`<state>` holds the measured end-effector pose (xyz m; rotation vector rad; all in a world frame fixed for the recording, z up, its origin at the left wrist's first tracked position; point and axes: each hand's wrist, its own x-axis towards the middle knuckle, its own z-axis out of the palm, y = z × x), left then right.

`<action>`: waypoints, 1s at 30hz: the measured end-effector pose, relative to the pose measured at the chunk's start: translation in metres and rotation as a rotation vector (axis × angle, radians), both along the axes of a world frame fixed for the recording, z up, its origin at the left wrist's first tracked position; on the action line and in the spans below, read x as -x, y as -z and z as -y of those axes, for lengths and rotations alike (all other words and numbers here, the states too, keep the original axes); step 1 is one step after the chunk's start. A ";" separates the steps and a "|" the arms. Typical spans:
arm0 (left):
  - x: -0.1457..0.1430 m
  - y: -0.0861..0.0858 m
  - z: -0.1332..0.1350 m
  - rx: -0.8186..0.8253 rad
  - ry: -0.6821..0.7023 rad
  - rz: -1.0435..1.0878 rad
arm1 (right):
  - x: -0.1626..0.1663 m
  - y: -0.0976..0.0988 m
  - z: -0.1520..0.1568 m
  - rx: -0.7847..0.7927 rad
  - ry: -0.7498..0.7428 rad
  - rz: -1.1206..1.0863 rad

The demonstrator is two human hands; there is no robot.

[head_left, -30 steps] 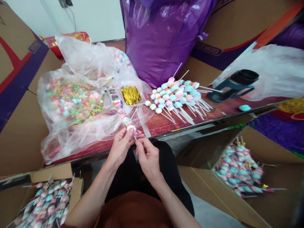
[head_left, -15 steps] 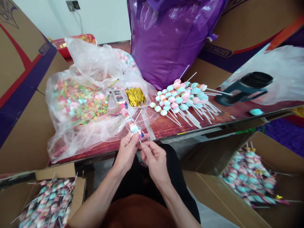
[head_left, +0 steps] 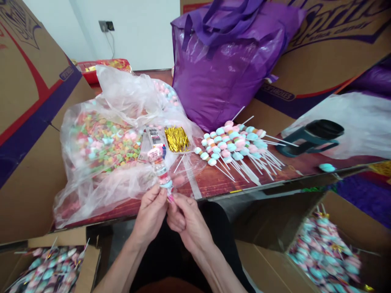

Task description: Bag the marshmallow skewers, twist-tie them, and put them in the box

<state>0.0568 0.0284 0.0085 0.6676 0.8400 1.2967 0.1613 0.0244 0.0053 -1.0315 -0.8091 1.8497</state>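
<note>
A wrapped marshmallow candy skewer (head_left: 163,175) points away from me over the table's front edge, its lower end between my hands. My left hand (head_left: 152,209) is closed on the wrapper just below the blue marshmallow. Thumb and fingers of my right hand (head_left: 185,215) pinch the gathered wrapper at the bottom; the stick there is hidden by the fingers. Beyond the skewer lie a stack of printed wrappers (head_left: 156,137) and a tray of gold twist ties (head_left: 177,139). Unwrapped marshmallow skewers (head_left: 232,142) are piled to the right, white sticks toward me.
On the left, a clear plastic bag (head_left: 122,101) holds loose gummy rings and marshmallows. A purple bag (head_left: 226,69) stands behind, a dark mug (head_left: 311,136) at right. Open cartons of wrapped skewers (head_left: 55,268) (head_left: 326,248) sit low on both sides.
The wrapped skewer has turned more upright and its lower wrapper is now gathered in. Both hands have shifted left and drawn together at its base. The camera view has tilted up slightly.
</note>
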 end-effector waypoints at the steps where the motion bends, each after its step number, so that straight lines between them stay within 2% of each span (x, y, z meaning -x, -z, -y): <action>1: 0.006 -0.003 -0.002 -0.012 -0.017 0.038 | -0.003 -0.003 -0.005 -0.060 -0.109 0.094; 3: 0.015 -0.006 -0.006 -0.013 -0.081 0.076 | -0.013 -0.013 -0.023 -0.299 -0.231 0.458; 4: 0.018 -0.006 -0.008 0.001 -0.119 0.083 | -0.019 -0.019 -0.037 -0.449 -0.220 0.702; 6: 0.021 -0.005 -0.010 0.045 -0.172 0.087 | -0.031 -0.030 -0.072 -0.713 -0.058 1.219; 8: 0.021 -0.002 -0.012 0.098 -0.156 0.092 | -0.038 -0.037 -0.114 -0.868 0.047 1.619; 11: 0.017 0.001 -0.011 0.154 -0.108 0.109 | -0.041 -0.036 -0.170 -1.013 -0.134 1.922; 13: 0.015 0.002 -0.011 0.172 -0.101 0.127 | -0.040 -0.030 -0.195 -1.071 -0.275 2.000; 15: 0.015 0.003 -0.010 0.179 -0.115 0.151 | -0.042 -0.022 -0.208 -1.109 -0.347 2.027; 19: 0.017 0.007 -0.012 0.181 -0.141 0.188 | -0.053 -0.015 -0.218 -1.276 -0.419 2.008; 23: 0.017 0.010 -0.016 0.196 -0.136 0.193 | -0.063 -0.022 -0.222 -1.467 -0.517 1.937; 27: 0.014 0.009 -0.019 0.212 -0.167 0.161 | -0.066 -0.035 -0.219 -1.435 -0.541 1.944; 30: 0.013 0.007 -0.019 0.205 -0.217 0.116 | -0.072 -0.043 -0.211 -1.329 -0.446 1.966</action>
